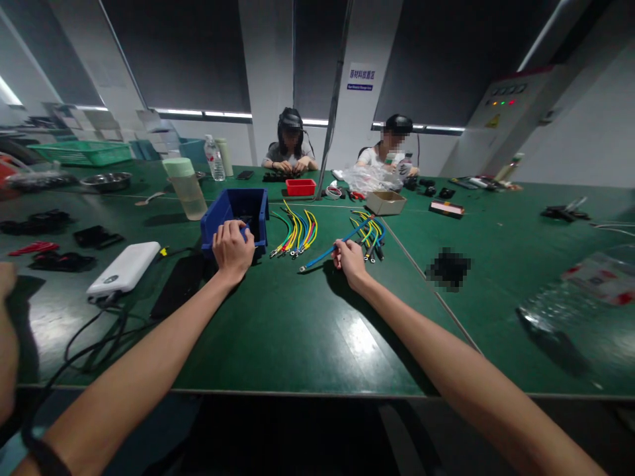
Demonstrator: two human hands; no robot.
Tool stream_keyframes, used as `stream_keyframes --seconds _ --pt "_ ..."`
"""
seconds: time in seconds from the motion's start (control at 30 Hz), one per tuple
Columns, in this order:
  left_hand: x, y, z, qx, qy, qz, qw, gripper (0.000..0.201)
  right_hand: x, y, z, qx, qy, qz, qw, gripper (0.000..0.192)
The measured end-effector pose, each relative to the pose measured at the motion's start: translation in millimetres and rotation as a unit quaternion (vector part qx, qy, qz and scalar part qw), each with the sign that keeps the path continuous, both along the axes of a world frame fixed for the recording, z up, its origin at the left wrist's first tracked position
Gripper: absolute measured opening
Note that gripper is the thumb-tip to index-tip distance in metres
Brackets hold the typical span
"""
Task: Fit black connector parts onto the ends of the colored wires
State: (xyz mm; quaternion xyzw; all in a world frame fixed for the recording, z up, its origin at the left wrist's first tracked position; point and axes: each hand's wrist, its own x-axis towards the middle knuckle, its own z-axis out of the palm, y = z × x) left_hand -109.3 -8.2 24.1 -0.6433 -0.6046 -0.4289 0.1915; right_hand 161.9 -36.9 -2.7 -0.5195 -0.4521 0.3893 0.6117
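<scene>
A green table (278, 344) stretches across a room with dark window blinds and pale pillars. Above its middle, a blue cable (322, 256) slants from near left to far right, its long axis nearly straight; the end with the metal lug points left and toward the wearer, while the far end overlaps a right cable group (376, 231) in view. The right hand (351, 261) pinches this cable partway along, thumb and fingers closed around it with no visible gap. Left of it, a left cable group (297, 231) of yellow, green, blue and red pieces lies fanned on the table, just beside a blue bin (243, 198). The left hand (233, 251) is at the bin's near side, fingers bent over the edge; whether they grip anything cannot be told. Beyond the cables are a red tray (300, 188) and an open carton (385, 203). Farther out, two people sit across the table, one in grey (290, 152), one in white (374, 157).
</scene>
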Motion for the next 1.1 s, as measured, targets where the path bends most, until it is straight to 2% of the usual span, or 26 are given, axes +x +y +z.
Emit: stream_keyframes --seconds 0.27,0.37,0.47,0.63,0.77,1.1 --pt "5 3 -5.9 0.037 0.010 -0.050 0.998 0.023 1 1 -2.1 -0.003 -0.010 -0.015 1.000 0.020" --pt "10 -1 -7.6 0.035 0.004 -0.117 0.993 0.022 1 0 -0.4 0.000 -0.010 -0.031 0.999 0.019" --pt "17 -11 -7.1 0.000 0.006 -0.200 0.980 0.022 0 -1 1.4 0.003 -0.004 -0.041 0.999 0.017" --pt "29 -25 -5.1 -0.048 0.028 -0.305 0.951 0.020 0 0 0.2 0.000 0.000 -0.056 0.998 0.016" --pt "32 -26 -7.8 -0.066 0.041 -0.370 0.926 0.020 -1 0 -1.4 0.008 -0.015 -0.055 0.998 0.018" --pt "34 -21 -16.7 -0.125 0.013 -0.394 0.911 0.012 -4 -5 1.8 0.037 -0.040 -0.067 0.996 0.024"
